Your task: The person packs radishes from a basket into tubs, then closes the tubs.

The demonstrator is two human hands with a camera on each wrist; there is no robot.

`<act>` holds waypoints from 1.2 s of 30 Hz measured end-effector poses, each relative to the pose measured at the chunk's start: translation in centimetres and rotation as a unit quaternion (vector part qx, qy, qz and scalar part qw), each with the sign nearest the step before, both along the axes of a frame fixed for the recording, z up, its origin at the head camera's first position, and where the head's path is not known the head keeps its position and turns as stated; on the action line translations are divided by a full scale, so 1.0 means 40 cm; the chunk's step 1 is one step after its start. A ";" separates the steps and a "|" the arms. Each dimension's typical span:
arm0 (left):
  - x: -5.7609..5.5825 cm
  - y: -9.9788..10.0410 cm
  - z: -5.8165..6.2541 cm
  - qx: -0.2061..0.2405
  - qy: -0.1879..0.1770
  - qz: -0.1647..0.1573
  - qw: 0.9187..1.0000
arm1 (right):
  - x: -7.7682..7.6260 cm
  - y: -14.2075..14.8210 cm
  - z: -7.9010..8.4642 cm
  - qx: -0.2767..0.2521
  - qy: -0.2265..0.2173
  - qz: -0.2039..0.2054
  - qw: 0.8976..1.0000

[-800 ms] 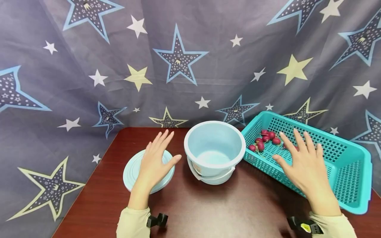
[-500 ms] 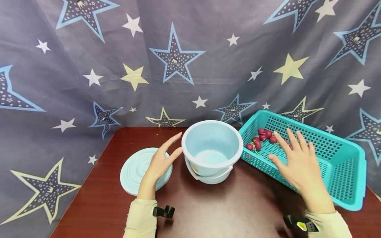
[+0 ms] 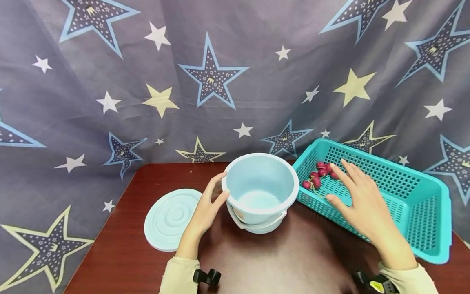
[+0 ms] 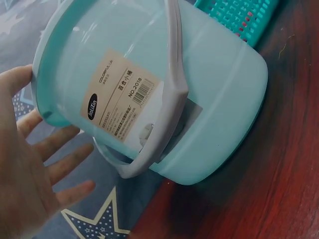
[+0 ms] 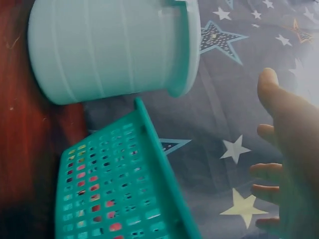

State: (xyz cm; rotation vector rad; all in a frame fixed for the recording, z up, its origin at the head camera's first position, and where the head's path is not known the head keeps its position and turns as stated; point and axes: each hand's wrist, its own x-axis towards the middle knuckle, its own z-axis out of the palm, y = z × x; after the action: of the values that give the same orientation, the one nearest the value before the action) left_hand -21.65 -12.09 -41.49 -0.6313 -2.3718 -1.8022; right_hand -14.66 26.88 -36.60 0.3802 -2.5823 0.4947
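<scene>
A pale blue bucket [image 3: 257,218] with a white rim and handle stands upright in the middle of the table. At the left side of its rim is my left hand [image 3: 204,213], thumb and forefinger spread. The left wrist view shows the thumb of that hand [image 4: 25,164] at the rim and the other fingers extended, apart from the bucket's wall. My right hand [image 3: 367,204] hovers over the near side of a teal basket [image 3: 435,188], fingers spread and holding nothing. Several radishes [image 3: 316,182] lie in the basket's left end; the right hand hides part of the basket.
A round pale blue lid [image 3: 165,224] lies flat on the table, left of the bucket. The dark red table [image 3: 121,253] ends at the back against a grey star-patterned curtain [image 3: 147,73]. The basket's left corner stands close to the bucket.
My left hand has moved right, from above the lid to the bucket's rim. The right hand has shifted slightly left over the basket. The head view has turned a little.
</scene>
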 end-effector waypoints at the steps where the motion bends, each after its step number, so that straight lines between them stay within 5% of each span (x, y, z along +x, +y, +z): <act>1: 0.001 0.000 0.000 0.000 0.002 -0.001 1.000 | 0.001 -0.002 0.009 -0.011 0.000 0.007 1.000; 12: -0.001 0.003 0.001 0.001 0.006 0.005 1.000 | 0.001 0.015 0.139 -0.085 -0.063 0.058 0.993; 19: 0.002 0.001 -0.001 0.001 0.008 0.020 1.000 | -0.058 0.057 0.184 -0.109 -0.125 0.080 0.983; 28: 0.003 0.000 -0.001 -0.008 0.011 0.027 1.000 | -0.178 0.152 0.144 -0.102 -0.150 0.100 0.978; 36: 0.008 0.000 0.004 -0.015 0.011 0.029 0.999 | -0.252 0.245 0.065 -0.078 -0.200 0.050 0.975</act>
State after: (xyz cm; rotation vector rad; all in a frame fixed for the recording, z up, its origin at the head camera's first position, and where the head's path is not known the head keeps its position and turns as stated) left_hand -21.32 -12.07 -41.34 -0.5754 -2.3812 -1.7306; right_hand -24.74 36.70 -33.99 0.3909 -2.8906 0.8837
